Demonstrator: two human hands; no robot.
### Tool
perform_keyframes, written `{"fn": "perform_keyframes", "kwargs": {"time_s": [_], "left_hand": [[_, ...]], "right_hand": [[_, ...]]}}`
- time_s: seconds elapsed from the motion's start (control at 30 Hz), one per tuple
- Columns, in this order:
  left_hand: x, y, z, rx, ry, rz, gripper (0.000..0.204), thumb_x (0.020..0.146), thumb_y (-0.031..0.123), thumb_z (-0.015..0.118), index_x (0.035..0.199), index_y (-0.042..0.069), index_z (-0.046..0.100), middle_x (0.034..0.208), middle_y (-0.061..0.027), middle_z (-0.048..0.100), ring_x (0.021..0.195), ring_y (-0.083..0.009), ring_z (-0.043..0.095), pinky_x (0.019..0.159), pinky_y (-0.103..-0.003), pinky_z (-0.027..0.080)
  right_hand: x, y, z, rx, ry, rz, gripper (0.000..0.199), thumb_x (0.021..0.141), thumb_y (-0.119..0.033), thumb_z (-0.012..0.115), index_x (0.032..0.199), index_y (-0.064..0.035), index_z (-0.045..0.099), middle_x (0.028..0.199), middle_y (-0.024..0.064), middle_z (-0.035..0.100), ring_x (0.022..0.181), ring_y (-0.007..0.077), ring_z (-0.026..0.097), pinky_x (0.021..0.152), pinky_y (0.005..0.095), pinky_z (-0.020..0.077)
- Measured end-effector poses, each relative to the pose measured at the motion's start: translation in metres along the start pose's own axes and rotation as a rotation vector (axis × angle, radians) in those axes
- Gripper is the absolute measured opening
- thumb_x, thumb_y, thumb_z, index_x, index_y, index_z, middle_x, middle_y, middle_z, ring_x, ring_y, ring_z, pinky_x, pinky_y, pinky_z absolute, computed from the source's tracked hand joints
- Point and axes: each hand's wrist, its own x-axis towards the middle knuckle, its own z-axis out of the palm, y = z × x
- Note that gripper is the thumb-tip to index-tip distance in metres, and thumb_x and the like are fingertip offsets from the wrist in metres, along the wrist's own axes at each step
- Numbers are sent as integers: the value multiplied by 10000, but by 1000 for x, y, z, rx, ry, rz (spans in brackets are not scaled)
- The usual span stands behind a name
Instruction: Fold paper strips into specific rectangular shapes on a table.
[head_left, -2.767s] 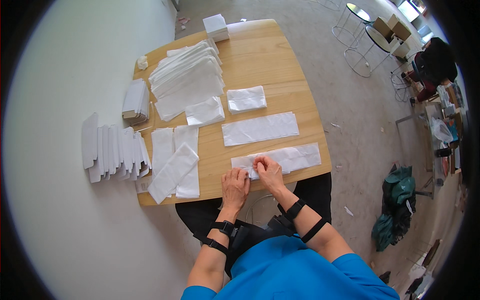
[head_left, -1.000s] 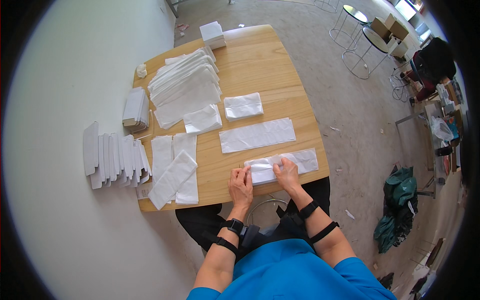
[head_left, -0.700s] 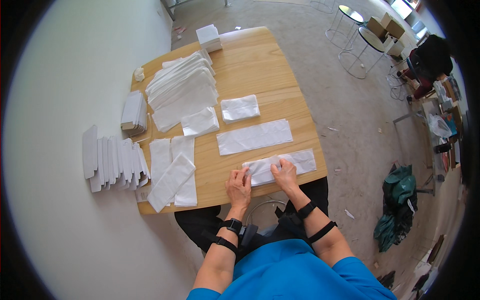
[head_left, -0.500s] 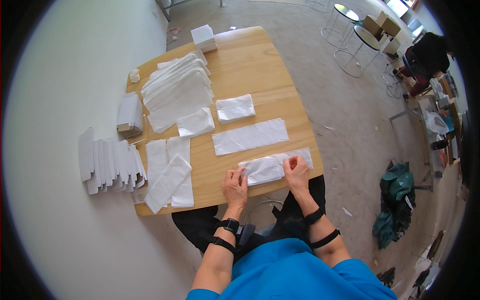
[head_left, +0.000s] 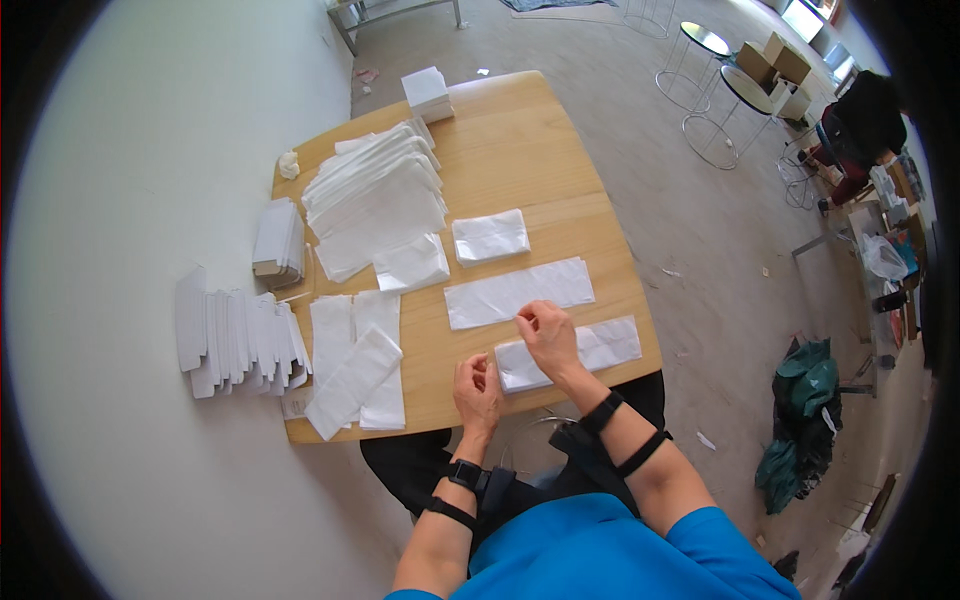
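Along the table's near edge lies a long stack of folded white sheets [head_left: 612, 343], thin and soft; I cannot tell paper from cloth. My right hand [head_left: 550, 340] hovers over its left part, fingertips pinched together near the far left corner. Whatever those fingertips hold, if anything, is hidden. Just off the stack's left end, my left hand [head_left: 477, 393] has its fingers curled in and pressed to the thumb, and what is in them does not show. Beyond the stack sit a flat white strip [head_left: 520, 293] and a shorter folded white bundle [head_left: 490, 237].
Overlapping white sheets [head_left: 375, 190] fan across the far left of the wooden table [head_left: 520, 130]. More strips [head_left: 355, 375] lie nearer. White cartons [head_left: 278, 240] and flattened ones [head_left: 245, 340] line the left wall. A person [head_left: 865, 120] is at the far right, by a cluttered bench.
My right hand has moved left along the stack to its far left corner. My left hand has come slightly off the stack's left end. The whole view has shifted a little.
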Motion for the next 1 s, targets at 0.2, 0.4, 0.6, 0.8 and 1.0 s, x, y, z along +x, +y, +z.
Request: {"fn": "perform_keyframes", "kwargs": {"time_s": [0.2,0.4,0.6,0.8,1.0], "left_hand": [[7,-18,-22,-103,-18,-179,205,920,139,575,1084,16,587,861,-21,591,662,-72,526,613,-219,458],[40,-17,-37,-192,-7,-212,204,953,147,526,1082,10,604,895,-34,621,694,-69,541,646,-208,470],[94,0,-22,-238,-20,-162,274,944,253,553,1061,14,617,853,-49,637,686,-90,552,624,-229,460],[124,11,28,353,83,4,385,866,410,618,929,30,621,845,-91,640,714,-241,595,650,-356,483],[127,44,9,114,-7,-174,225,882,248,601,911,25,591,867,-93,648,770,-177,611,680,-330,482]], "right_hand": [[39,0,63,-263,-52,-30,224,716,-187,760,795,-45,607,879,125,601,872,316,595,741,412,485],[51,29,76,-164,-55,-133,119,791,-120,671,786,-22,603,848,149,591,858,339,580,758,414,475],[57,40,68,-49,-85,-201,105,836,-104,607,804,-3,601,815,189,574,818,378,566,732,444,467],[55,40,63,-38,-66,-233,155,843,-143,610,784,-1,598,812,205,573,788,384,561,706,435,469],[13,-11,28,622,-331,770,355,868,-377,631,977,-40,606,1022,153,638,905,293,608,760,382,496]]}}
